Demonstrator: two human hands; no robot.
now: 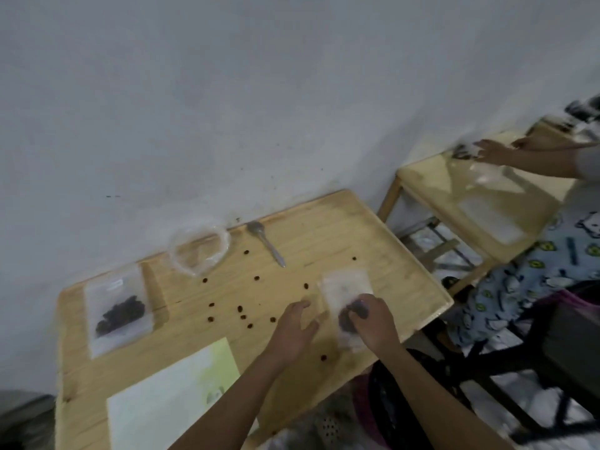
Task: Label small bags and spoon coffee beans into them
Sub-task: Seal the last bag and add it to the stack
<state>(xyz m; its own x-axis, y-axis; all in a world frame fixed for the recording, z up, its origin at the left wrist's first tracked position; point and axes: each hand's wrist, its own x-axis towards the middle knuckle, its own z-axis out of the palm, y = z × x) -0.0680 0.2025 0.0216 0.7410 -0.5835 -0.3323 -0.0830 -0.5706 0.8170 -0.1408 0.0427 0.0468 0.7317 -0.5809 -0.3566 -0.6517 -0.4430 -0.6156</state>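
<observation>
A small clear bag [344, 289] with coffee beans in its lower end lies near the right edge of the wooden table [357, 222]. My right hand [373, 321] grips the bag's lower part with curled fingers. Just left of the bag, my left hand [297, 329] rests on the table with relaxed fingers. Another filled bag [118, 308] lies at the table's left. Several loose beans [242, 315] are scattered across the middle. A metal spoon [266, 243] lies at the back, next to an open clear bag [199, 250].
A white and pale green sheet [168, 397] lies at the table's front. A second wooden table [431, 177] stands to the right, where another person's hands [496, 154] handle clear bags. A dark chair [519, 352] and patterned fabric sit at the right.
</observation>
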